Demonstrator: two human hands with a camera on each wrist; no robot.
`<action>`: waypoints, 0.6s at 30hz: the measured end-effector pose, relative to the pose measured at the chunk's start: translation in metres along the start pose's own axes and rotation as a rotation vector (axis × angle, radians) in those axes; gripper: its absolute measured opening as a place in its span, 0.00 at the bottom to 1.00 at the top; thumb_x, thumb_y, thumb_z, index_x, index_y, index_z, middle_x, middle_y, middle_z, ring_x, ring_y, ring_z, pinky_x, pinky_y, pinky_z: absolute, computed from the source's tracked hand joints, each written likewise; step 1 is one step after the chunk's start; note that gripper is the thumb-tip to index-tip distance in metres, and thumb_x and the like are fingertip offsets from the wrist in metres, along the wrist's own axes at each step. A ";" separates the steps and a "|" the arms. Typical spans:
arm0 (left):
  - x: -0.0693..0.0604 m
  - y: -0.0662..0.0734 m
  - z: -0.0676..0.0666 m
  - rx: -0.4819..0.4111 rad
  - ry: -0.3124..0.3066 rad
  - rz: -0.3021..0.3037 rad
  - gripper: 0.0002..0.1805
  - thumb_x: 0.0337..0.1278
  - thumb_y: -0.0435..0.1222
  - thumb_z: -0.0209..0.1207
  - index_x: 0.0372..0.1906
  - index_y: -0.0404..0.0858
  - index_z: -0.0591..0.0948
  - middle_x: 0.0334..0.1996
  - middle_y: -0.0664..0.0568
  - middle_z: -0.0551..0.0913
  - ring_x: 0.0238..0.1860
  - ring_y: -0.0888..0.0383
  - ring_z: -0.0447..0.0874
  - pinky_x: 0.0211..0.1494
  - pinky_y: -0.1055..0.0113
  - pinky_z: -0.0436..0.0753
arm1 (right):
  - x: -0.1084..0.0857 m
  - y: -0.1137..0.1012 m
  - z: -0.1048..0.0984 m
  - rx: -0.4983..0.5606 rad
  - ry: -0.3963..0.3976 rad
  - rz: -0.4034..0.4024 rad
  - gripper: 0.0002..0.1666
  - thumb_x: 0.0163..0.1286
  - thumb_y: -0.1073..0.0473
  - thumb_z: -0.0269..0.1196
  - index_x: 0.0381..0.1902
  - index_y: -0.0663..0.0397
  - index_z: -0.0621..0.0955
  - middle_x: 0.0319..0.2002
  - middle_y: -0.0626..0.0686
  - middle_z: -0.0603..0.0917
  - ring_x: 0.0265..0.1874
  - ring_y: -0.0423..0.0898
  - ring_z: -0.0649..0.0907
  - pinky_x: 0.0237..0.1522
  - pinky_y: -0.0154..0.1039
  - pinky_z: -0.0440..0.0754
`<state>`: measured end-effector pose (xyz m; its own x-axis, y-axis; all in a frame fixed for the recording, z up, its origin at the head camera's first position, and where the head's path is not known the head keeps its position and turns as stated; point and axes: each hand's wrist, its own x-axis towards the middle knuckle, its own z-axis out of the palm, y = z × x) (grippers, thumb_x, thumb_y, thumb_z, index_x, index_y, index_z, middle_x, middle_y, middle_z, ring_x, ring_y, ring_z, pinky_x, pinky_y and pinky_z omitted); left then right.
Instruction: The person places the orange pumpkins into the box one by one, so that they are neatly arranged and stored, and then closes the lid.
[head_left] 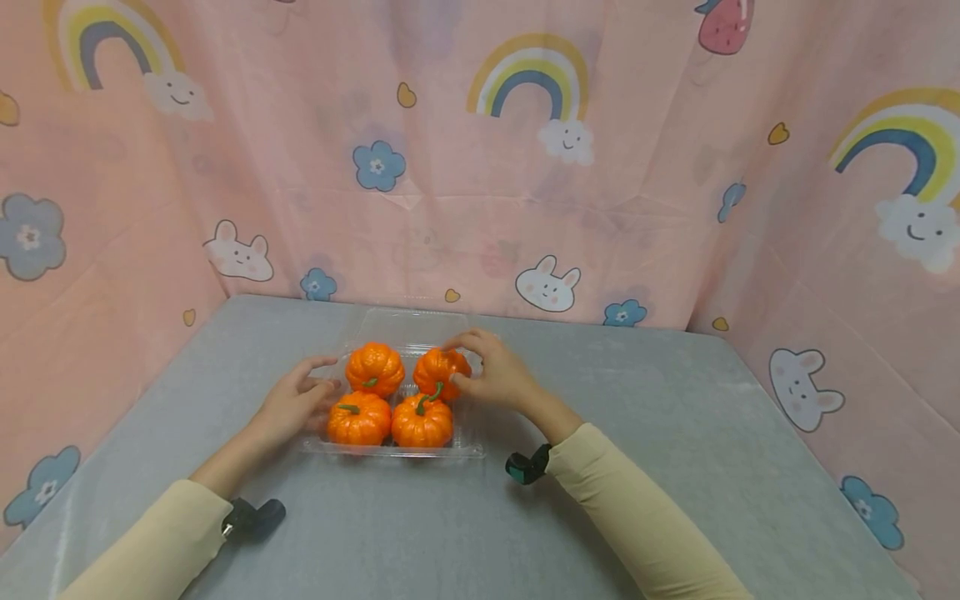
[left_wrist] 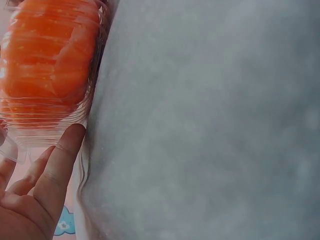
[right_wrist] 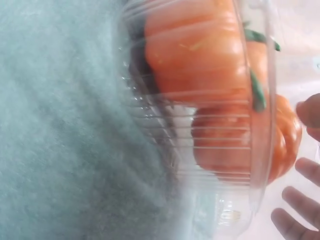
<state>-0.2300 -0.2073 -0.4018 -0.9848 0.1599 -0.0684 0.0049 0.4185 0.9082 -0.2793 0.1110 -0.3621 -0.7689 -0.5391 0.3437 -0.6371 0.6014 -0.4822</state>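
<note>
Several small orange toy pumpkins with green stems sit in two rows in a clear plastic clamshell box, whose lid is folded back. They include the near-left pumpkin, near-right pumpkin, far-left pumpkin and far-right pumpkin. My right hand is at the far-right pumpkin, thumb and fingers spread around it; the right wrist view shows the fingertips apart from it. My left hand is at the box's left side, its extended fingers against the ribbed plastic wall.
The box stands on a grey cloth-covered table. A pink curtain printed with rainbows, rabbits and flowers rises behind the table and along both sides. Black devices are strapped at the left wrist and right wrist.
</note>
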 end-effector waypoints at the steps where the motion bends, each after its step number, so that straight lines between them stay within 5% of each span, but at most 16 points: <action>1: 0.000 0.000 0.000 -0.001 -0.001 0.001 0.29 0.73 0.44 0.45 0.73 0.43 0.57 0.63 0.30 0.71 0.51 0.45 0.83 0.44 0.57 0.87 | 0.000 0.001 0.000 0.009 0.010 0.013 0.19 0.59 0.59 0.65 0.50 0.50 0.81 0.51 0.54 0.81 0.53 0.53 0.78 0.57 0.51 0.78; 8: 0.000 0.001 0.000 -0.015 -0.003 0.000 0.28 0.73 0.44 0.45 0.73 0.43 0.57 0.63 0.30 0.71 0.52 0.44 0.82 0.45 0.57 0.87 | 0.004 0.009 -0.005 0.060 0.116 0.171 0.20 0.62 0.53 0.64 0.52 0.50 0.80 0.53 0.54 0.81 0.52 0.56 0.80 0.55 0.53 0.80; 18: -0.001 0.001 0.001 -0.016 -0.004 0.006 0.29 0.73 0.45 0.46 0.73 0.42 0.57 0.63 0.30 0.71 0.52 0.44 0.82 0.44 0.57 0.87 | 0.008 0.039 -0.001 0.144 0.164 0.261 0.23 0.62 0.54 0.63 0.52 0.60 0.79 0.53 0.62 0.81 0.53 0.60 0.79 0.56 0.52 0.80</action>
<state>-0.2294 -0.2066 -0.4013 -0.9839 0.1663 -0.0650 0.0078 0.4035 0.9150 -0.3106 0.1312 -0.3773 -0.9109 -0.2685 0.3132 -0.4124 0.6108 -0.6759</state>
